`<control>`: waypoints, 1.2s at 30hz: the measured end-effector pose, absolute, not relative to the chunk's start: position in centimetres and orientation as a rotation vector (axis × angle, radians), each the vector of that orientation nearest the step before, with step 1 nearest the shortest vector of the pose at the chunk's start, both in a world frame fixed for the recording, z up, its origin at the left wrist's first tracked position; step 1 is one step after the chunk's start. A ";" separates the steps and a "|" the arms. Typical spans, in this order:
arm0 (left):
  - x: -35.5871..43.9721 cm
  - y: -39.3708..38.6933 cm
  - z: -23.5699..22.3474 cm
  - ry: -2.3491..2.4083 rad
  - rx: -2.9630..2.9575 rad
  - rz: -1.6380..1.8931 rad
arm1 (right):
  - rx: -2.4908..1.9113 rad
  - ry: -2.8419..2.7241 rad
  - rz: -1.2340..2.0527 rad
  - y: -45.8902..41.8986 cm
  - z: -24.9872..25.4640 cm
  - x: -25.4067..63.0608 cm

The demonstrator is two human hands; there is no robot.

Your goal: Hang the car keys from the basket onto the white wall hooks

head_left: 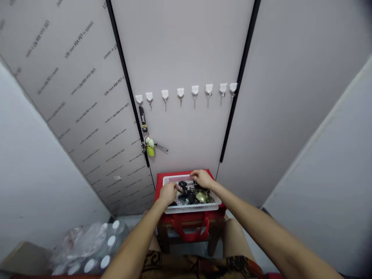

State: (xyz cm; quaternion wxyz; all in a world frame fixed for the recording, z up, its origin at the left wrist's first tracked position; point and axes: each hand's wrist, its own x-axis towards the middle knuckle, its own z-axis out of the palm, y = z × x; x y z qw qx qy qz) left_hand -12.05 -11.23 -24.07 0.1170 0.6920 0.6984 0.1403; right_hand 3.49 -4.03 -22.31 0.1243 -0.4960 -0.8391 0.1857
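A white plastic basket (190, 209) holds a jumble of small things, among them black pieces (191, 198) and a round gold-coloured object (201, 197). Over the basket's left side is my left hand (168, 193), fingers pinched together among the contents; what they grip is too small to make out. My right hand (202, 178) reaches over the far rim with its fingers bent and closed, and whatever is between them is hidden. The basket rests on a red cloth (159, 182) covering a wooden stool.
On the cabinet door ahead runs a row of white adhesive hooks (180, 93). A strap with charms (148, 141) hangs at the leftmost hook. Wrapped plastic bottles (90, 265) stand on the floor at lower left. Walls (334, 166) close in on both sides.
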 end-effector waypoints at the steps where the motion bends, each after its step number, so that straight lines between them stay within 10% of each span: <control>1: -12.3 -10.9 -24.1 2.054 2.015 0.429 | -1.485 -2.426 0.506 -3.5 -22.1 4.0; 36: -10.4 -9.7 -26.1 1.931 1.954 0.370 | -1.194 -2.590 0.482 -4.5 -23.9 4.8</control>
